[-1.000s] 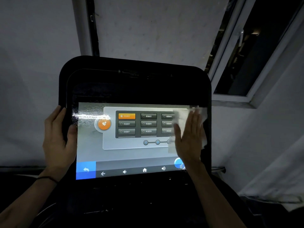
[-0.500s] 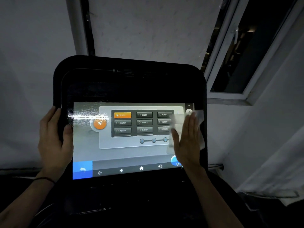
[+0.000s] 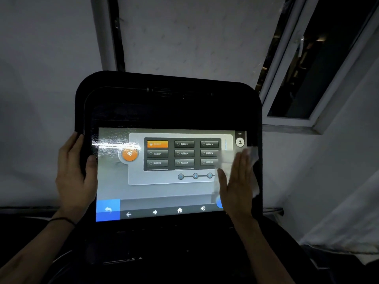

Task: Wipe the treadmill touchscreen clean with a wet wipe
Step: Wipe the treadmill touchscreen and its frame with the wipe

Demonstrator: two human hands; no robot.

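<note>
One right hand [image 3: 238, 181] lies flat, pressing wet wipe [image 3: 253, 160] at touchscreen [image 3: 164, 187] 3 o'clock edge; unwiped glass toward 9; left hand [image 3: 75, 177] clasps bezel.

White wet wipe [image 3: 226, 158] under my right hand [image 3: 238, 181]. Touchscreen [image 3: 164, 189]: grey, orange button, blue corner tile; black bezel [image 3: 168, 103].

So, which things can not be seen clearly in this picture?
Head view only:
- Touchscreen right edge: hidden by right hand and wet wipe.
- Button labels: too small to read.
- Left hand fingertips: behind the console frame.
- Window: too dark.
</note>
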